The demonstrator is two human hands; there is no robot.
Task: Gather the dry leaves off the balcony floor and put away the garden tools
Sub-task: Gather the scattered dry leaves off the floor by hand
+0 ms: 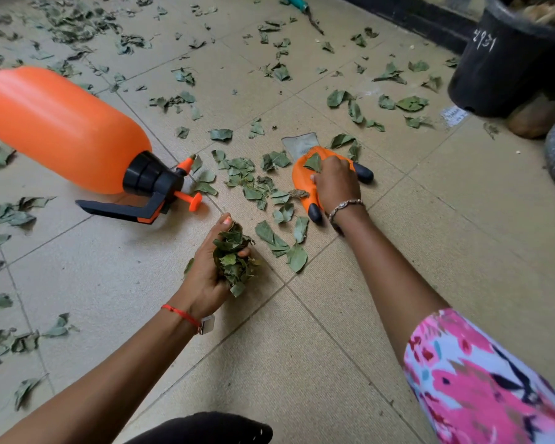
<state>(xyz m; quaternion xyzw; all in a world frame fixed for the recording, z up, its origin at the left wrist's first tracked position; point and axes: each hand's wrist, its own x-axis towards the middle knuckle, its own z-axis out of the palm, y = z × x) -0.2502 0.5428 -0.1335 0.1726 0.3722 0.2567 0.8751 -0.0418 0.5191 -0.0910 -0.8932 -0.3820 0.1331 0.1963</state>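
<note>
Her left hand point(205, 270) has its fingers point(244, 252) curled round a crammed bunch of dry leaves point(229, 261) just above the floor point(302, 347), while her right hand point(335, 184) pinches a leaf point(314, 162) off the orange glove point(302, 182), so stuffing more in may spill the bunch.

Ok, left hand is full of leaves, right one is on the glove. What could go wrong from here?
The left hand holds an overfull bunch of leaves; pieces may drop back onto the floor. The right hand grips the orange glove with a leaf on it; lifting it could scatter that leaf. The orange sprayer lies on its side nearby and might roll if bumped.
</note>
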